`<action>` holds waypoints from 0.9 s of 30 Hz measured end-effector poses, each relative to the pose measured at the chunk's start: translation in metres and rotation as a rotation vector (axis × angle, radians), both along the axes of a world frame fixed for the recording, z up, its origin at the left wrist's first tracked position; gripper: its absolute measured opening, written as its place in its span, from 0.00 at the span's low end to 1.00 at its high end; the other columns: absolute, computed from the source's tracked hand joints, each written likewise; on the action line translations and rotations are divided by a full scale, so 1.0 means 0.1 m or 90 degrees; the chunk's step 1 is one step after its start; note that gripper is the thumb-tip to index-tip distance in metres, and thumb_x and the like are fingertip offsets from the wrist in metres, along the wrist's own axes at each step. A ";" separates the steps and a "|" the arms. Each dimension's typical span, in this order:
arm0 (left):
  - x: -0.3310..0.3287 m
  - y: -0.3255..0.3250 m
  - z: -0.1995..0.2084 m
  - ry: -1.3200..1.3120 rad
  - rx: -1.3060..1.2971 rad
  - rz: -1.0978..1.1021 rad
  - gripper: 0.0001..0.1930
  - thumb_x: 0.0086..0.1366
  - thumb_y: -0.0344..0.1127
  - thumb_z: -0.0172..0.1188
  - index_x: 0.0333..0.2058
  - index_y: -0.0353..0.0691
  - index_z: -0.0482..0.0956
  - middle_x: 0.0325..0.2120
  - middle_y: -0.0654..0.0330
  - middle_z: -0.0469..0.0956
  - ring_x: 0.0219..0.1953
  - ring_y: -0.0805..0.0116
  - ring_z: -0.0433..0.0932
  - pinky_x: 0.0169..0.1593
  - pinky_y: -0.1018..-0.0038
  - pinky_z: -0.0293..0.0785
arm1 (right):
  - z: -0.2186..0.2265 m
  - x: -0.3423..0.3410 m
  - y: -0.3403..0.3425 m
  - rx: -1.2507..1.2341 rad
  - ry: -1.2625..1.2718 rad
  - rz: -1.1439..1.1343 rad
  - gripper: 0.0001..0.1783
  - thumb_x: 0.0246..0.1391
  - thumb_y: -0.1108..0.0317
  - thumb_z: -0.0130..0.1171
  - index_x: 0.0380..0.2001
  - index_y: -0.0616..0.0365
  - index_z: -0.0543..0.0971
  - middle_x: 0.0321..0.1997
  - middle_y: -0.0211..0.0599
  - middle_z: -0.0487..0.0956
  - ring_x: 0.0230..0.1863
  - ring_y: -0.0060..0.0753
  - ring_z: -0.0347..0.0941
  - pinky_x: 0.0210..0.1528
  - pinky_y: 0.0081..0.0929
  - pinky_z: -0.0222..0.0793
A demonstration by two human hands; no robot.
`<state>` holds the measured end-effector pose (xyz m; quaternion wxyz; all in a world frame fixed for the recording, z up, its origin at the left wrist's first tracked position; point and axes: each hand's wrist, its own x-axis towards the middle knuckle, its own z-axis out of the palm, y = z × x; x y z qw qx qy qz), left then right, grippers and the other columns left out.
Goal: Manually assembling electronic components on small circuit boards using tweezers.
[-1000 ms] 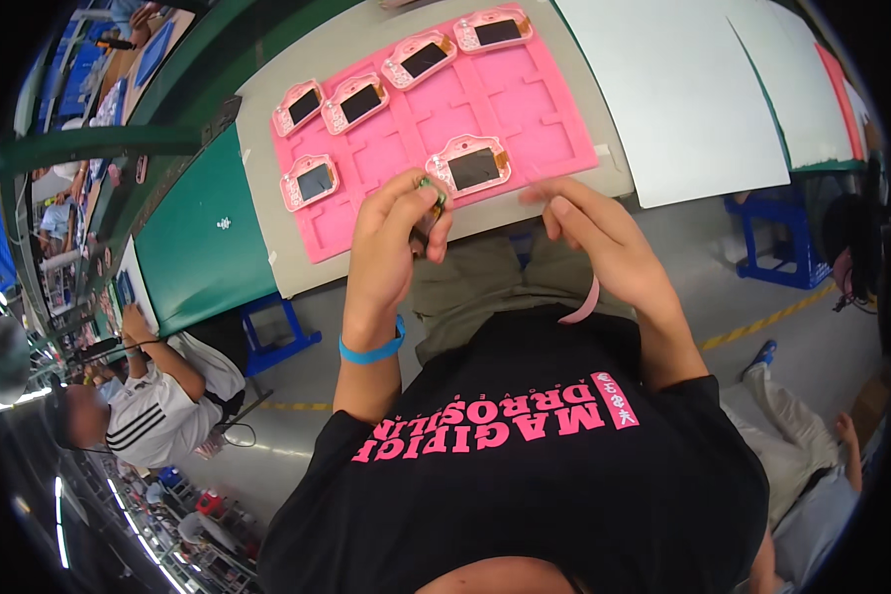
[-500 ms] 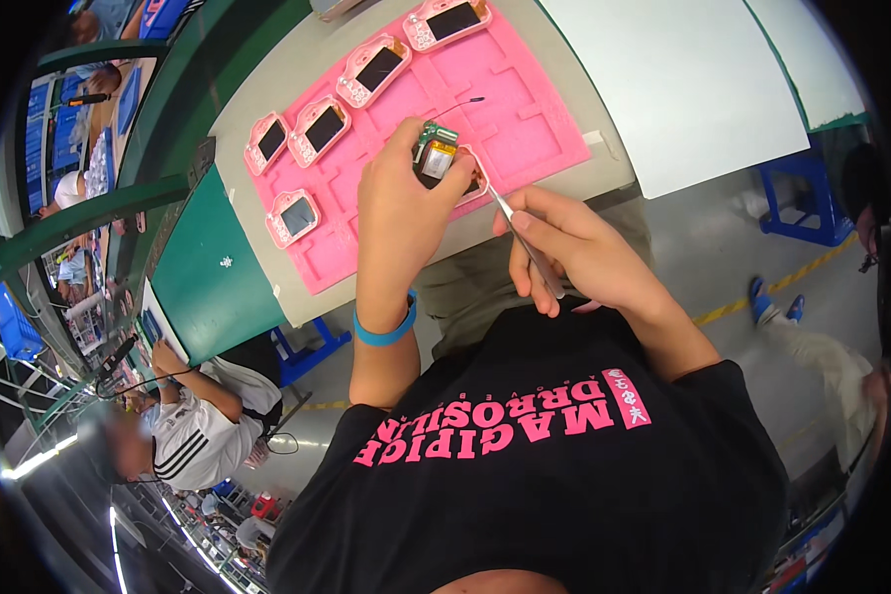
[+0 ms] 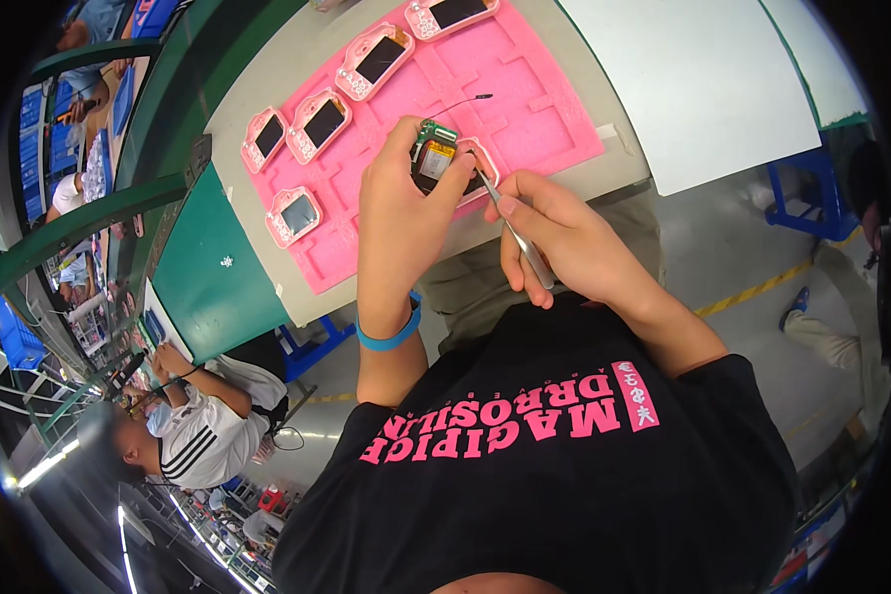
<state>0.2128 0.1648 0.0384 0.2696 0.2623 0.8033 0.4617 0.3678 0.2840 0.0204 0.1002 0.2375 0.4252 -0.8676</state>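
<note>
My left hand (image 3: 403, 213) is closed on a pink device shell (image 3: 491, 158) above the near side of a pink foam tray (image 3: 554, 144). A green circuit board (image 3: 445, 133) and a silver-and-yellow battery (image 3: 436, 160) show between its thumb and fingers; my fingers partly hide them. From the board a thin dark wire with a small black end (image 3: 482, 96) sticks out over the tray. My right hand (image 3: 564, 233) grips metal tweezers (image 3: 535, 261). Their tips reach into the shell's right part beside my left thumb; what they touch is too small to tell.
Several pink devices with dark screens, such as one at the tray's left (image 3: 295, 216), lie along the tray's left and far sides. A white sheet (image 3: 703, 89) covers the table at the right. A co-worker in a white shirt (image 3: 213, 441) sits at the left; a blue stool (image 3: 807, 198) stands right.
The tweezers have tilted slightly and their tips sit a little higher, closer to my left thumb. More of the shell shows now. My left hand keeps its hold.
</note>
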 end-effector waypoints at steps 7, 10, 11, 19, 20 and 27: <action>0.01 -0.09 0.12 -0.043 -0.002 0.021 0.09 0.68 0.28 0.67 0.44 0.33 0.79 0.29 0.59 0.82 0.28 0.73 0.76 0.31 0.77 0.74 | -0.01 0.04 -0.02 0.019 -0.005 0.006 0.09 0.79 0.67 0.42 0.48 0.60 0.70 0.20 0.36 0.77 0.11 0.26 0.63 0.15 0.24 0.58; -0.08 -0.30 0.26 -0.227 0.005 -0.034 0.07 0.70 0.28 0.64 0.45 0.34 0.80 0.28 0.60 0.81 0.27 0.75 0.75 0.31 0.79 0.73 | 0.00 0.08 -0.06 0.104 0.035 -0.010 0.08 0.79 0.67 0.45 0.47 0.57 0.72 0.18 0.31 0.74 0.12 0.20 0.61 0.17 0.20 0.55; -0.09 -0.32 0.27 -0.289 0.008 -0.052 0.07 0.71 0.28 0.63 0.45 0.34 0.80 0.28 0.61 0.80 0.27 0.75 0.75 0.31 0.80 0.72 | -0.01 0.09 -0.07 0.132 0.048 -0.016 0.07 0.79 0.67 0.46 0.47 0.56 0.73 0.17 0.29 0.73 0.12 0.18 0.60 0.17 0.19 0.53; -0.09 -0.40 0.14 -0.327 0.019 -0.097 0.07 0.73 0.28 0.59 0.46 0.34 0.81 0.27 0.63 0.79 0.26 0.78 0.72 0.30 0.82 0.70 | -0.09 0.09 -0.14 0.363 0.090 -0.036 0.03 0.74 0.72 0.52 0.43 0.58 0.74 0.19 0.28 0.73 0.18 0.22 0.64 0.24 0.25 0.57; -0.09 -0.40 0.13 -0.327 0.017 -0.096 0.07 0.73 0.28 0.59 0.46 0.34 0.81 0.27 0.64 0.78 0.26 0.78 0.72 0.30 0.82 0.70 | -0.09 0.10 -0.13 0.393 0.083 -0.036 0.03 0.73 0.72 0.53 0.42 0.58 0.75 0.20 0.30 0.75 0.19 0.25 0.66 0.25 0.29 0.59; -0.07 -0.36 0.13 -0.330 0.026 -0.083 0.06 0.73 0.28 0.59 0.45 0.35 0.82 0.26 0.65 0.77 0.25 0.79 0.70 0.30 0.82 0.68 | -0.07 0.11 -0.14 0.499 0.071 -0.031 0.02 0.70 0.73 0.56 0.42 0.60 0.75 0.21 0.34 0.76 0.20 0.33 0.68 0.26 0.36 0.61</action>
